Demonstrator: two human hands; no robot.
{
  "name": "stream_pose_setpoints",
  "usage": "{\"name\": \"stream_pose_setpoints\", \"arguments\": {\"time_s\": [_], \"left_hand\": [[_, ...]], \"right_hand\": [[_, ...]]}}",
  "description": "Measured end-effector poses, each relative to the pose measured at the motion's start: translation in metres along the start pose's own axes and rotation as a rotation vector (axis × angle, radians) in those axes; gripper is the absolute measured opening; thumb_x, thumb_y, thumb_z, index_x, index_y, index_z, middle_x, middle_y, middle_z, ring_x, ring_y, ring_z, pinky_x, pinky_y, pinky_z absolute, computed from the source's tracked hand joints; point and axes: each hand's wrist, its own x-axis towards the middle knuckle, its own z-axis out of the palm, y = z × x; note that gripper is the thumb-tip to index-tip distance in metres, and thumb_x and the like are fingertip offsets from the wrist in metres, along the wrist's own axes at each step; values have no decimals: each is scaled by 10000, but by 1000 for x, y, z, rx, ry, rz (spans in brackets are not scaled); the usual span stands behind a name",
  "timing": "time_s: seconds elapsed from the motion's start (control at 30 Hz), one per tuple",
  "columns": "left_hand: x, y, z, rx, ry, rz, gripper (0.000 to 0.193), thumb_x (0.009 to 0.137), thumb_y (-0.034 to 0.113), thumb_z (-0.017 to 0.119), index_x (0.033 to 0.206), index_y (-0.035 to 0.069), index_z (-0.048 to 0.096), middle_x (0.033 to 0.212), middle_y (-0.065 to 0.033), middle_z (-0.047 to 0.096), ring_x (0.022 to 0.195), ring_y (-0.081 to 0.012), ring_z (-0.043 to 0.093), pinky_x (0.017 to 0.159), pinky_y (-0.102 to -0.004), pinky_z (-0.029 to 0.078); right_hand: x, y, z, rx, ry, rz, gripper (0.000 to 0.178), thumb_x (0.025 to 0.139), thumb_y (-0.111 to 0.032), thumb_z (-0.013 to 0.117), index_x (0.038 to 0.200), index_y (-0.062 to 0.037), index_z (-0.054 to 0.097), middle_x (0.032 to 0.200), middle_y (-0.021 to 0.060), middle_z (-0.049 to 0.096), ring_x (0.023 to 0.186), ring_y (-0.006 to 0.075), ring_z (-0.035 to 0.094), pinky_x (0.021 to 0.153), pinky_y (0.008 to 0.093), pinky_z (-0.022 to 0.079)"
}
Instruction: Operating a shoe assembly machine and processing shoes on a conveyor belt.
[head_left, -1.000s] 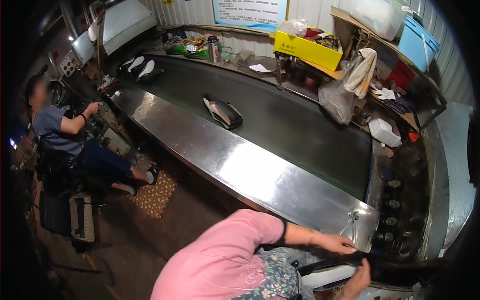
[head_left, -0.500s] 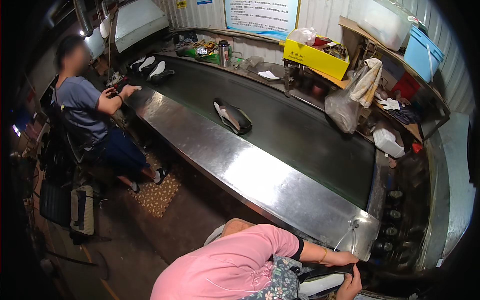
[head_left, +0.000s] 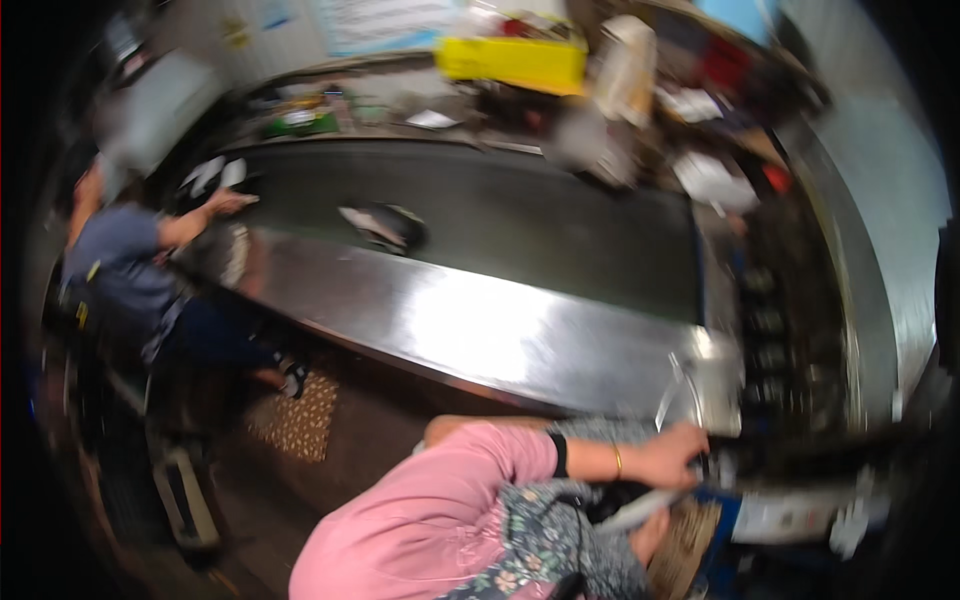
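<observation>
A dark shoe with a pale inside (head_left: 640, 510) lies low against my flowered apron, tilted and partly covered by my arm. My right hand (head_left: 652, 533) closes around its lower side, with most of the fingers hidden. Just above the shoe is my left hand (head_left: 678, 456), a gold bracelet on its wrist. Its fingers curl down over a small dark thing at their tips, too blurred to name. A thin pale looped cord (head_left: 680, 388) stands on the metal ledge beyond my left hand.
A shiny metal ledge (head_left: 470, 320) runs along a dark conveyor belt (head_left: 560, 220) carrying another shoe (head_left: 385, 228). A co-worker (head_left: 125, 250) sits at the far left, an arm over the belt. A yellow box (head_left: 510, 65) stands behind. Cardboard (head_left: 685, 550) lies beside my right hand.
The whole view has shifted and blurred. My left hand has moved off the shoe's end to just above it, and the shoe is nearer my body. The co-worker's arm reaches farther over the belt.
</observation>
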Motion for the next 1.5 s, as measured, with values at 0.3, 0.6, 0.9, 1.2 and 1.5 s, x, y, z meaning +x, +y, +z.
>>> {"name": "stream_pose_setpoints", "arguments": {"time_s": [0.3, 0.6, 0.9, 1.2, 1.5], "left_hand": [[16, -16, -31, -661, -330, -742, 490, 841, 125, 743, 1272, 56, 521, 1136, -69, 603, 1045, -156, 574, 900, -302, 487], [8, -32, 8, -477, -308, -633, 471, 868, 120, 723, 1259, 4, 488, 984, -53, 628, 851, -106, 577, 748, -249, 488], [10, -33, 6, -446, -394, -622, 468, 906, 161, 704, 1302, 41, 484, 1045, -47, 620, 925, -111, 564, 821, -240, 466], [-3, -42, -1, -1078, -8, -1023, 509, 1034, 412, 382, 1351, 34, 506, 1282, -118, 595, 1174, -252, 568, 1024, -338, 427], [29, 21, -21, 837, -531, -528, 584, 1031, 435, 293, 944, -61, 587, 949, -301, 665, 941, -507, 605, 859, -523, 483]], "right_hand": [[19, -115, 1, 581, 104, 417, 572, 995, -427, 526, 1176, 110, 604, 1020, 90, 686, 925, 112, 597, 839, 281, 469], [24, -129, 26, -857, 5, -136, 561, 1045, -431, 351, 954, 46, 633, 892, 249, 663, 708, 405, 630, 738, 400, 521], [-16, -93, 1, -427, 66, -175, 524, 1058, -371, 324, 1291, 48, 534, 1253, 217, 612, 1165, 299, 592, 995, 381, 437], [16, -118, 26, 236, -194, -5, 546, 1057, -263, 397, 1489, 38, 255, 1480, 198, 392, 1361, 245, 388, 1119, 329, 301], [16, -167, 65, -62, 5, 59, 694, 1020, -293, 448, 1477, 101, 104, 1408, 400, 349, 1309, 473, 412, 1067, 416, 369]]}}
